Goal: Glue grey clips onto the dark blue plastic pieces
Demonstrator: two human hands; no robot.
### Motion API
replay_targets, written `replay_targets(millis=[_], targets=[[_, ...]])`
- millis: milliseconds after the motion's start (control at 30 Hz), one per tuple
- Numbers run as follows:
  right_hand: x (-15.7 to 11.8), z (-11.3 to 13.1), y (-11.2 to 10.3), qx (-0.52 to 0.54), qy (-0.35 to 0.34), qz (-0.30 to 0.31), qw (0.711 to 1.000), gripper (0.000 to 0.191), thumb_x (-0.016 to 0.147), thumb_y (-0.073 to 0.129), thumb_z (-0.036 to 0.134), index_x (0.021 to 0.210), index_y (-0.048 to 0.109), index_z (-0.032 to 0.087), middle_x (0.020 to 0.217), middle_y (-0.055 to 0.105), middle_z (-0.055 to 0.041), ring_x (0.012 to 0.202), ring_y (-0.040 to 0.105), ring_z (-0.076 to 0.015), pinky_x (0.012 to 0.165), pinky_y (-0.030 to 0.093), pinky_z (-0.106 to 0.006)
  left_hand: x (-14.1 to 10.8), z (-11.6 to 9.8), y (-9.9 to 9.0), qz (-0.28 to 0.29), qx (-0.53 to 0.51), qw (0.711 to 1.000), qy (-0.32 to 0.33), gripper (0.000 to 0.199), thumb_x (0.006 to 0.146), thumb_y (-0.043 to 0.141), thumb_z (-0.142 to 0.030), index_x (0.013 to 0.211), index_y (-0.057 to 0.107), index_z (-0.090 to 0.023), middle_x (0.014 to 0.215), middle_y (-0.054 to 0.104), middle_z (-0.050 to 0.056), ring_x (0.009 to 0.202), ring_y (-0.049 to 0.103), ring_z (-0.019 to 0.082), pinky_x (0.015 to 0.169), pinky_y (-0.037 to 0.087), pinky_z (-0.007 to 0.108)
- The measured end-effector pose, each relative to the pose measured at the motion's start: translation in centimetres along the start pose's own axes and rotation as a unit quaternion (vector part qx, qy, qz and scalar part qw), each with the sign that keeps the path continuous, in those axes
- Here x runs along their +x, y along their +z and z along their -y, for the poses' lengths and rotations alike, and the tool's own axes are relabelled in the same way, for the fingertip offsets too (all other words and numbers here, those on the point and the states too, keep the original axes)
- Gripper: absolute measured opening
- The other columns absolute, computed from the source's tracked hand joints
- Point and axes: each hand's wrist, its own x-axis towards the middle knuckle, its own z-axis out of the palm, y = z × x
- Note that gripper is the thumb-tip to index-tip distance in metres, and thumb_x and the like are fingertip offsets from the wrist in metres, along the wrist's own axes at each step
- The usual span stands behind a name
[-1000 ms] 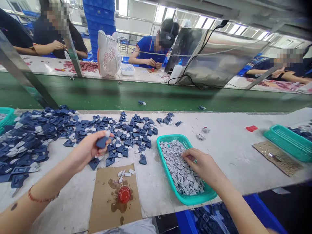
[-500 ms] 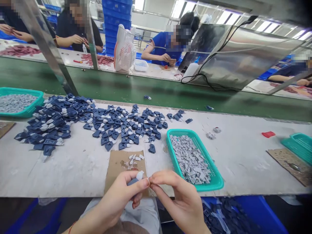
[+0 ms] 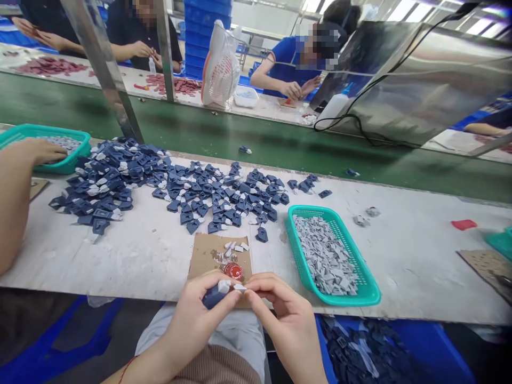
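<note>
My left hand is closed around a dark blue plastic piece with a whitish tip. Between the fingertips of both hands sits a small pale grey piece, pinched by my right hand. Just beyond my fingers, a round red cap rests on a cardboard sheet, with several small white pieces lying behind it. To the right of my hands stands a green basket full of small grey pieces.
Dark blue pieces with pale tips are heaped across the table's middle and left. At far left a co-worker's hand is in another green basket. A blue bin of dark pieces is below the table edge. Several people work opposite.
The view has shifted, and the red cap shows more fully. The pale piece between my fingertips is now visible. A co-worker's arm has come in from the left to the far basket.
</note>
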Motion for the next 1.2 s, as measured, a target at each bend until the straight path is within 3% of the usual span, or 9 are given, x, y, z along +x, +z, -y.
replay_targets(millis=[100,167,267,333,433,600,800,1000,1200], targets=[[-0.1,-0.2,0.4,0.002,0.030,-0.003,1.000,0.012,0.085,0.072,0.031,0.078,0.074,0.022,0.082,0.072,-0.0056,0.079,0.068,-0.0211,0.071,0.055,-0.028,0.0,0.6,-0.2,-0.005,0.010,1.000,0.005,0.019,0.086,0.067,-0.037,0.081,0.073,-0.020,0.083,0.073,0.005,0.084,0.067,0.022,0.079,0.050,0.029],[0.1,-0.5,0.3,0.015,0.070,-0.001,0.997,0.016,0.083,0.074,0.036,0.077,0.074,0.021,0.080,0.072,-0.0056,0.078,0.068,-0.0213,0.071,0.055,-0.029,0.0,0.9,-0.5,-0.007,-0.012,1.000,-0.014,0.019,0.085,0.068,-0.036,0.095,0.074,-0.021,0.099,0.076,0.006,0.097,0.068,0.025,0.088,0.051,0.031],[1.2,-1.2,-0.2,0.041,0.157,0.001,0.987,0.026,0.076,0.078,0.045,0.074,0.073,0.020,0.071,0.071,-0.0037,0.068,0.065,-0.0197,0.067,0.052,-0.029,-0.2,1.5,-1.5,-0.006,-0.049,0.998,-0.047,0.040,0.088,0.065,-0.036,0.126,0.064,-0.025,0.134,0.066,0.006,0.128,0.056,0.026,0.107,0.042,0.034],[2.0,-1.7,-0.5,0.044,0.204,0.002,0.978,0.030,0.069,0.081,0.048,0.069,0.072,0.019,0.064,0.069,-0.0021,0.062,0.062,-0.0179,0.063,0.049,-0.028,-0.4,2.0,-2.1,-0.012,-0.065,0.996,-0.059,0.040,0.093,0.059,-0.037,0.131,0.057,-0.025,0.142,0.059,0.007,0.135,0.050,0.025,0.110,0.039,0.034],[3.1,-2.2,-0.6,0.039,0.230,0.004,0.972,0.032,0.065,0.082,0.048,0.065,0.071,0.018,0.058,0.067,-0.0016,0.057,0.058,-0.0166,0.060,0.047,-0.028,-0.6,2.8,-2.8,-0.026,-0.084,0.994,-0.062,0.028,0.096,0.054,-0.038,0.119,0.055,-0.022,0.137,0.060,0.011,0.125,0.056,0.025,0.101,0.046,0.034],[3.6,-2.6,-0.2,0.037,0.243,0.004,0.969,0.033,0.064,0.082,0.048,0.063,0.071,0.017,0.057,0.066,-0.0016,0.054,0.056,-0.0155,0.057,0.045,-0.028,-0.4,3.6,-3.3,-0.044,-0.076,0.995,-0.041,0.017,0.093,0.060,-0.035,0.102,0.058,-0.020,0.107,0.068,0.008,0.100,0.064,0.021,0.088,0.050,0.029],[3.7,-2.7,-0.2,0.035,0.248,0.004,0.968,0.036,0.063,0.083,0.052,0.062,0.070,0.018,0.055,0.065,-0.0012,0.054,0.056,-0.0158,0.057,0.046,-0.029,0.0,3.2,-3.6,-0.076,-0.034,0.996,0.013,0.011,0.083,0.071,-0.027,0.091,0.075,-0.021,0.102,0.065,0.008,0.101,0.064,0.023,0.082,0.056,0.028],[3.7,-2.7,-0.5,0.031,0.245,0.003,0.969,0.038,0.064,0.084,0.053,0.064,0.071,0.017,0.059,0.067,-0.0030,0.056,0.057,-0.0168,0.059,0.047,-0.029,0.2,3.4,-3.5,-0.084,-0.018,0.996,0.004,0.015,0.078,0.076,-0.025,0.092,0.082,-0.026,0.104,0.071,0.008,0.098,0.069,0.024,0.073,0.060,0.027],[3.0,-0.6,-0.3,0.062,0.217,0.024,0.974,0.029,0.072,0.082,0.046,0.068,0.072,0.019,0.065,0.067,-0.0010,0.065,0.060,-0.0164,0.067,0.049,-0.027,0.4,3.2,-2.9,-0.098,-0.021,0.994,0.032,0.018,0.077,0.077,-0.021,0.092,0.083,-0.028,0.104,0.075,0.007,0.103,0.070,0.025,0.086,0.060,0.031]])
